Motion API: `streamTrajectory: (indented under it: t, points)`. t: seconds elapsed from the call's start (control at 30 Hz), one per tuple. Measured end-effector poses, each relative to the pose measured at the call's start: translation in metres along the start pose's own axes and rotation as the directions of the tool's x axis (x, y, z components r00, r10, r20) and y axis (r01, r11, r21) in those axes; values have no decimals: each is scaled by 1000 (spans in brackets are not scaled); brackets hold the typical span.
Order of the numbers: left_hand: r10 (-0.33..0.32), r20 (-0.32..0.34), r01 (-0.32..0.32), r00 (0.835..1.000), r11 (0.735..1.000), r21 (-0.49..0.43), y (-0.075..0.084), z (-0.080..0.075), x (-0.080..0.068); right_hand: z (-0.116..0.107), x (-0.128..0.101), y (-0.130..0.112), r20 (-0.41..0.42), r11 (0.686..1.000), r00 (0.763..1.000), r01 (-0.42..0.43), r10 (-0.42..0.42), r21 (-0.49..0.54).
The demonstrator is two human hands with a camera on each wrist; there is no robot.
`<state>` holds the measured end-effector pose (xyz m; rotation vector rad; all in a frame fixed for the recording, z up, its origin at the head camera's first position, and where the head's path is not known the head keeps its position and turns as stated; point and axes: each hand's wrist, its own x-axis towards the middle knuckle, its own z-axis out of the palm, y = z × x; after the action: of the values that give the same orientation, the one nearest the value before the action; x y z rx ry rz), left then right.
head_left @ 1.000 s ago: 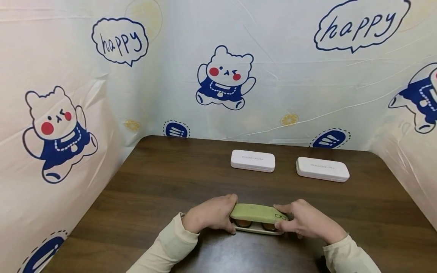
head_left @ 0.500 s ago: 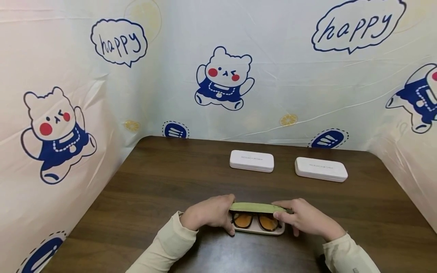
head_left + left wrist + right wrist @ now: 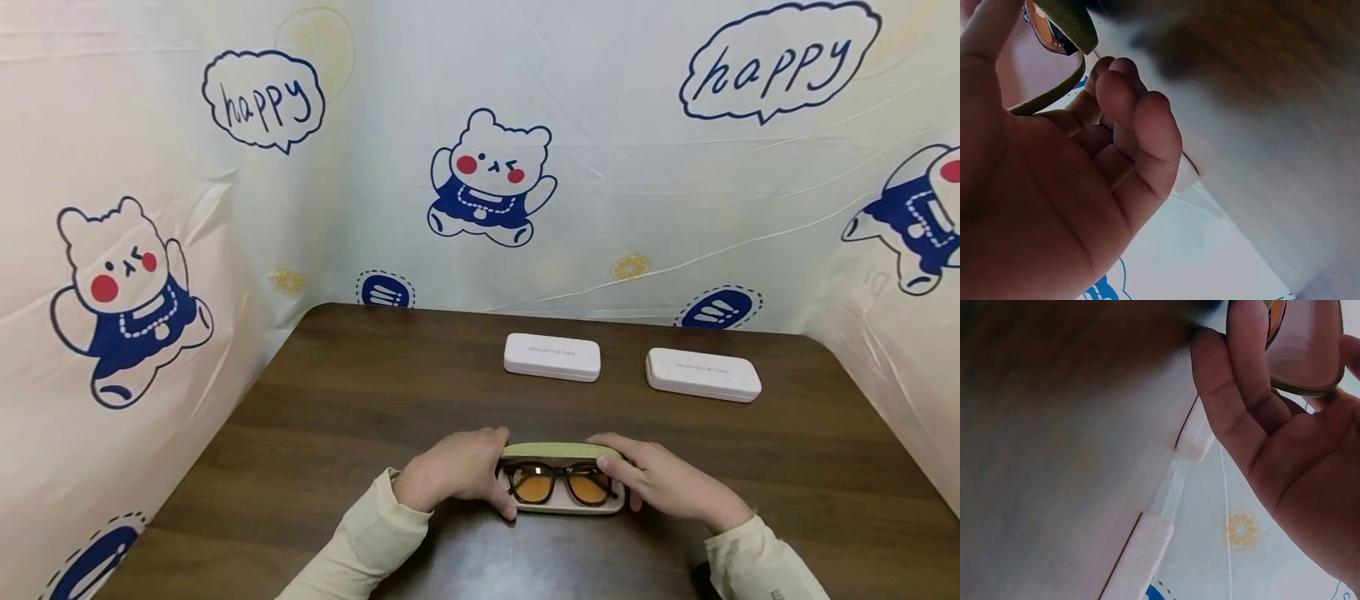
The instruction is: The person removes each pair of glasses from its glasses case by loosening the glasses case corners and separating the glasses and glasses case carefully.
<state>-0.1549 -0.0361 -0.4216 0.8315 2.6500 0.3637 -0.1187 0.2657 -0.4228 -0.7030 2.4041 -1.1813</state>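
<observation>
A glasses case with a green lid lies near the front middle of the table, its lid raised and tipped back. Inside sit dark-framed glasses with orange lenses, folded, lenses facing me. My left hand grips the left end of the case, thumb at the front and fingers behind. At the right end, my right hand holds the lid between thumb and fingers. The wrist views show the pale lid lining near my right fingers and the green case edge beside my left palm.
Two white glasses cases, both closed, lie farther back on the brown table: one at back centre, another to its right. A printed cloth hangs around the table's back and sides.
The green lid has swung up and back from nearly closed, uncovering the glasses. My right hand's thumb and fingers have moved up and slightly left with it; my left hand stays at its end.
</observation>
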Motion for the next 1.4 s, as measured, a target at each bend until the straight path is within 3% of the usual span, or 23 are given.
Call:
streamTrajectory:
  t: [0.27,0.5,0.67,0.83,1.0,1.27,1.4]
  points:
    - [-30,15,29,999,998,62,3,-1,-1,1,-2,1,-31,1000,999,-28,28,13]
    - [-24,26,23,999,998,50,2,-2,-2,2,-3,-1,-55,1000,998,-27,27,1]
    - [-9,70,12,998,999,-48,-2,-2,-1,3,-2,-5,-112,993,994,-32,19,-116]
    - [3,80,6,997,994,-112,-6,-1,-1,5,-3,-12,-185,959,982,-23,-30,-282]
    - [0,63,6,998,995,-98,-6,-2,-3,6,-3,-14,-176,956,984,-22,-31,-292]
    - [24,79,-20,997,999,-46,-6,-4,-8,4,-3,-14,-109,974,994,-30,5,-224]
    - [32,80,-29,996,999,-38,-6,-5,-10,3,-2,-13,-124,967,992,-40,9,-251]
